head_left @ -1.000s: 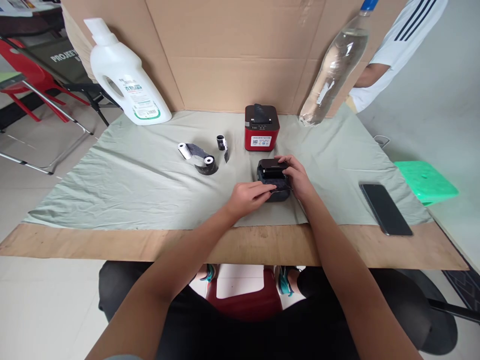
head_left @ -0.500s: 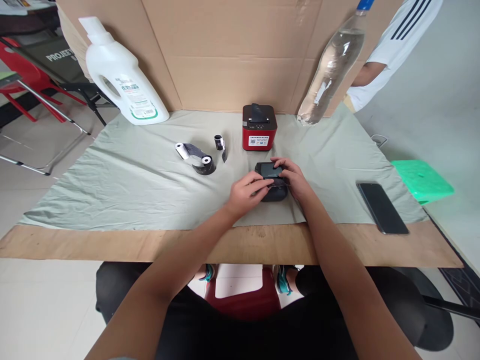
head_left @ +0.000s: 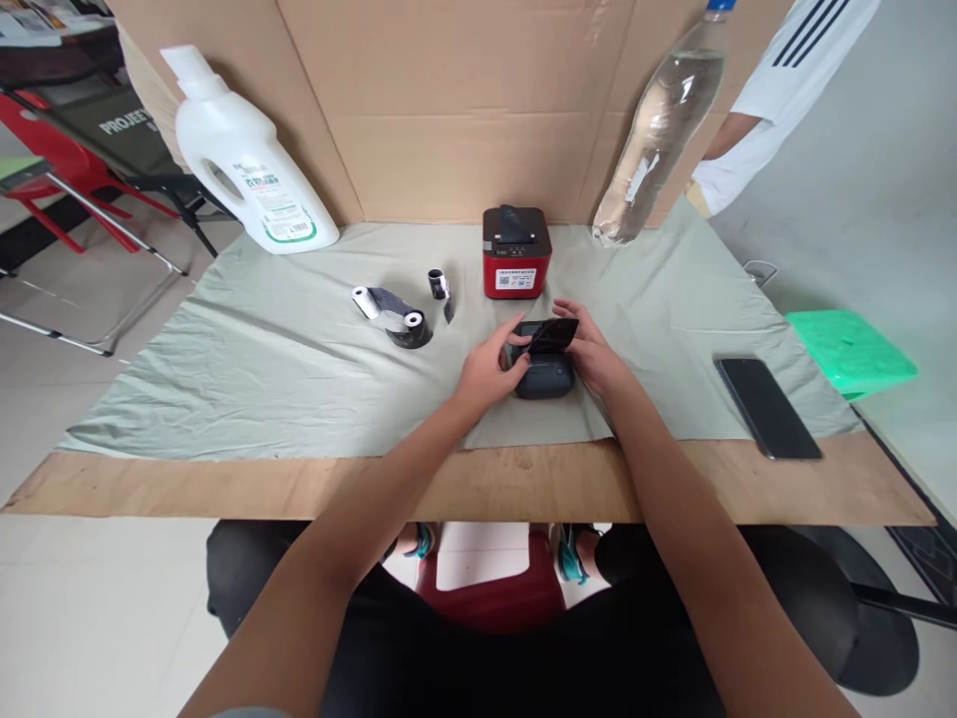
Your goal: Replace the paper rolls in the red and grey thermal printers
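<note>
A small black device [head_left: 545, 380] with rounded edges lies on the cloth in front of me, and a glossy black strip [head_left: 555, 335] rises tilted from its middle. My left hand [head_left: 489, 367] holds the device's left side, thumb near the foot of the strip and index finger towards the back edge. At the right side, my right hand [head_left: 593, 351] grips the device, its fingertips partly hidden behind the strip. Just behind stands a red and black box-shaped printer [head_left: 515, 254], a black piece poking from its top.
Left of my hands lie a partly unrolled black-and-white roll [head_left: 409, 329] and a small black roll [head_left: 437, 283]. A white detergent bottle [head_left: 250, 165] and a clear water bottle [head_left: 662, 130] lean on the cardboard [head_left: 464, 160]. A phone [head_left: 768, 409] lies right; a person's sleeve [head_left: 797, 75] shows behind.
The black strip, low over the device before, now stands up at a tilt. My left hand has drawn back to the device's left side; the right has shifted slightly right.
</note>
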Available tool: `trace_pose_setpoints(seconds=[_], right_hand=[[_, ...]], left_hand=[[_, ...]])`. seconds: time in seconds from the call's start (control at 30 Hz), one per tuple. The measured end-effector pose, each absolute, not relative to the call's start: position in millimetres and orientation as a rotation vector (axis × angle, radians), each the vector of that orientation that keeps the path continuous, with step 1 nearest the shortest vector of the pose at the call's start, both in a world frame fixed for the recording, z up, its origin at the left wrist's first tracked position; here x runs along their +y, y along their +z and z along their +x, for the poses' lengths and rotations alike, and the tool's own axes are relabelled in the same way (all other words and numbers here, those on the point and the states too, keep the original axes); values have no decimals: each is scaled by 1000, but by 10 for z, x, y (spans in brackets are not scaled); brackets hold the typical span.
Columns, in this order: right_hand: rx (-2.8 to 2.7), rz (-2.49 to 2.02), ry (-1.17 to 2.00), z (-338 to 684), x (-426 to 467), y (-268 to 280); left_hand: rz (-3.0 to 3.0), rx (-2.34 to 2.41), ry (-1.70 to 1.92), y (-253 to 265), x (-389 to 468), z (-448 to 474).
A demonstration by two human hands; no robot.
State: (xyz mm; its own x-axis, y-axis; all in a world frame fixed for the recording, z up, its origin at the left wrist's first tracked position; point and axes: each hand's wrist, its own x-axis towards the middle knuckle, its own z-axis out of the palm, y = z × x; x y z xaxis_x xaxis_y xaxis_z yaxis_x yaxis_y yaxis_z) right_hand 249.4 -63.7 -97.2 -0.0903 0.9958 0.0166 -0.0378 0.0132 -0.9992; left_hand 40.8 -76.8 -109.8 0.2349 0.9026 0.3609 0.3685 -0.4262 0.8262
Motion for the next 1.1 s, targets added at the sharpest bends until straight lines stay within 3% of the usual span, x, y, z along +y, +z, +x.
trace_pose_setpoints(seconds=[0.2, 0.6, 0.73, 1.1], right_hand=[[-1198, -1105, 1279, 2473, -624, -1027], [-1317, -1199, 828, 2438, -608, -1212], [-1295, -1217, 824, 2451, -621, -1219], [-1143, -1212, 898, 2457, -536, -1249]], left_hand=[[1887, 1207, 1215, -1111, -736, 444], [1814, 1214, 1312, -1106, -710, 457], [1874, 1304, 1279, -1111, -700, 445], [2412, 1565, 542, -1259, -909, 370]])
